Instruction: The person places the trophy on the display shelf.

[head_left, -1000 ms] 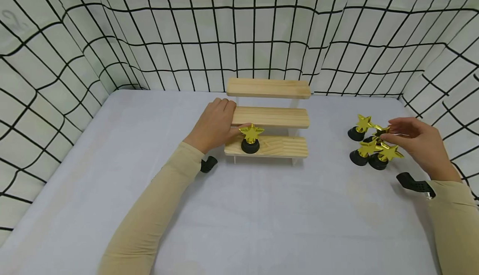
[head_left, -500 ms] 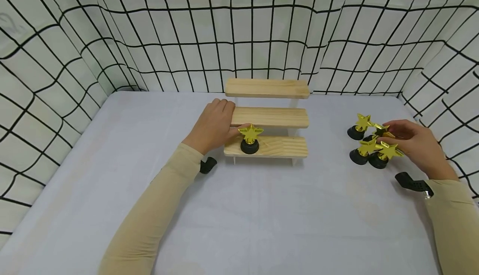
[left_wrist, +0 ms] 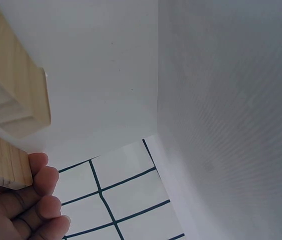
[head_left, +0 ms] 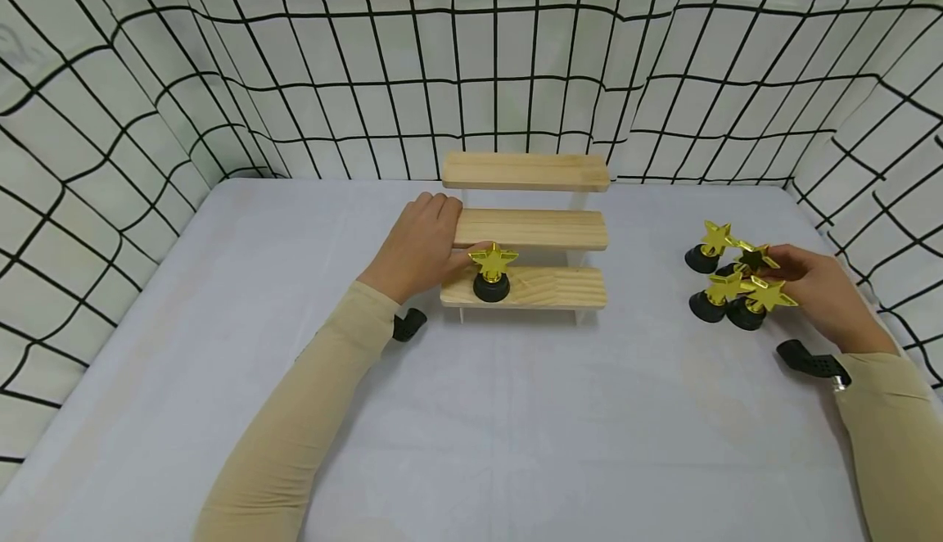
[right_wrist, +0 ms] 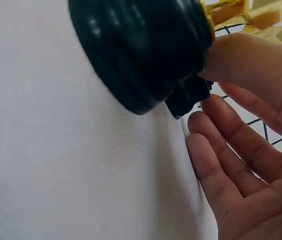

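My left hand (head_left: 423,243) grips the left end of the middle board of a three-tier wooden display stand (head_left: 530,229); its curled fingers (left_wrist: 45,180) show at the board's end in the left wrist view. On the lowest board, left of its middle, stands a gold star trophy (head_left: 492,272) with a black round base. Over at the right, my right hand (head_left: 828,292) pinches the back right star trophy (head_left: 757,257) of a tight cluster. A nearer trophy's black base (right_wrist: 141,50) hides much of that hold in the right wrist view.
Beside the held trophy stand a back left trophy (head_left: 703,257), a front left trophy (head_left: 709,304) and a front right trophy (head_left: 747,313), close together. A white cloth (head_left: 516,427) covers the table. Black wire grid (head_left: 339,83) encloses the back and sides.
My right hand has lowered slightly toward the cluster, its fingers closing on the back right trophy, whose star has shifted a little. The left hand stays on the stand.
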Available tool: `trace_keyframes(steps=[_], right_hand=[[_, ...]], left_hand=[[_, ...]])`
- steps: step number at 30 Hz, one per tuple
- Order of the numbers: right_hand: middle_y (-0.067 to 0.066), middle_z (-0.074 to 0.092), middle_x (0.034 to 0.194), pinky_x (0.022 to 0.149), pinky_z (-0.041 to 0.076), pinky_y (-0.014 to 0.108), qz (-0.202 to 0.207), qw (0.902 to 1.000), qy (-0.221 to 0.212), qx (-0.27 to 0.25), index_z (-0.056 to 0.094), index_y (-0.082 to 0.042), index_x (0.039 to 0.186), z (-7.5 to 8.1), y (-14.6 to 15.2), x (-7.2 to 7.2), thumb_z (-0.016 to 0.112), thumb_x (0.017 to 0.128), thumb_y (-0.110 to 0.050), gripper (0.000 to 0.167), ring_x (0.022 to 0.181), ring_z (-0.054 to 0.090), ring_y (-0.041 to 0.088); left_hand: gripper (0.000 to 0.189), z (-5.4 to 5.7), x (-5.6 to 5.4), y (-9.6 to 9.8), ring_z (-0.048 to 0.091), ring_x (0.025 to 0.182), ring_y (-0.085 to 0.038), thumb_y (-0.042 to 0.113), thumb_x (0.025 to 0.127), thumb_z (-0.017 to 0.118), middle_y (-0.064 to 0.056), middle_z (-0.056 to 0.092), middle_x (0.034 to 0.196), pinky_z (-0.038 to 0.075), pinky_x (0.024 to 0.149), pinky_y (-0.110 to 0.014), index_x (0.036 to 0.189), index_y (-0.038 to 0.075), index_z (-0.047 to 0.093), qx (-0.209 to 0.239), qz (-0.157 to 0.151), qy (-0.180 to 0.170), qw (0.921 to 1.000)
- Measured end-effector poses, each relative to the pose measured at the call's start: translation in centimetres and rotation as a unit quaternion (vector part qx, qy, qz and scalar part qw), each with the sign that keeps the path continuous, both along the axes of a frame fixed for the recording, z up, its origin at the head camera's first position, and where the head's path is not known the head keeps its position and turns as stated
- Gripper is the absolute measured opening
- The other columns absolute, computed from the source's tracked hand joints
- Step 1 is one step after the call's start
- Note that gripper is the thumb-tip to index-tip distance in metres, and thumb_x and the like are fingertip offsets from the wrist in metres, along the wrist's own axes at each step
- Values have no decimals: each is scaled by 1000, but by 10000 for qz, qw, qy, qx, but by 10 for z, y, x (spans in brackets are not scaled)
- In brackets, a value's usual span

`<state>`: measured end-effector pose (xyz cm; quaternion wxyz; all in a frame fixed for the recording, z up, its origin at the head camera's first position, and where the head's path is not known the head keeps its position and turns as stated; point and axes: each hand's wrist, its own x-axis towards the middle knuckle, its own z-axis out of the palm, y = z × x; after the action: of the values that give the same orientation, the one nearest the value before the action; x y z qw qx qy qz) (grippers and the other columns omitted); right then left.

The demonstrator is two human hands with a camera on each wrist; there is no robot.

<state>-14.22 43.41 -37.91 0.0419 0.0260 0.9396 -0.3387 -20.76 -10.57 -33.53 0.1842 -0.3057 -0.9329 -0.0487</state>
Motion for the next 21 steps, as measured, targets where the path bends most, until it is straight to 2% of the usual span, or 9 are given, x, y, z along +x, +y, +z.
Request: trace_keyframes(steps=[3, 6, 11, 16, 17, 21], right_hand=[[37, 51, 143, 70, 48, 8, -18, 10000, -52, -61, 40, 12, 149, -2, -1, -1, 50, 90, 8, 59, 87, 45, -29], [40, 49, 143, 69, 47, 8, -27, 9999, -44, -148, 38, 13, 148, -3, -2, -1, 50, 90, 9, 60, 86, 44, -30], [26, 56, 138, 71, 46, 6, -56, 9999, 15, -99, 43, 10, 146, -3, -4, -2, 52, 88, 8, 59, 88, 45, -29], [27, 57, 138, 71, 44, 6, -81, 10000, -41, -5, 44, 9, 146, -3, -6, -4, 53, 89, 6, 57, 87, 44, -28], [31, 53, 139, 71, 45, 7, -94, 9999, -41, -16, 44, 9, 146, -3, -6, -4, 52, 88, 7, 58, 87, 44, -28], [10, 62, 129, 71, 47, 8, -119, 9999, -10, -43, 46, 8, 145, -5, -6, -5, 55, 89, 6, 57, 87, 47, -26]], left_hand=[[65, 0, 0, 0, 53, 87, -31, 59, 97, 63, -15, 64, 98, 46, 80, -41, 114, -4, 57, 49, -1, -53, 10000], [66, 0, 0, 0, 54, 88, -31, 59, 97, 63, -15, 64, 99, 46, 81, -41, 115, -4, 57, 53, -18, -51, 10000], [65, 0, 0, 0, 55, 90, -32, 59, 98, 62, -16, 64, 99, 47, 83, -41, 115, -4, 56, 7, -15, -20, 10000], [64, -1, -1, 0, 54, 88, -31, 58, 98, 63, -15, 64, 98, 46, 81, -41, 114, -4, 57, 58, -6, -48, 10000], [64, -1, -1, 0, 54, 88, -31, 58, 97, 63, -15, 63, 98, 46, 81, -41, 115, -4, 57, 68, -1, -66, 10000], [65, -2, -2, 0, 52, 88, -30, 57, 96, 66, -14, 63, 98, 46, 80, -40, 117, -4, 56, 103, -1, -130, 9999]])
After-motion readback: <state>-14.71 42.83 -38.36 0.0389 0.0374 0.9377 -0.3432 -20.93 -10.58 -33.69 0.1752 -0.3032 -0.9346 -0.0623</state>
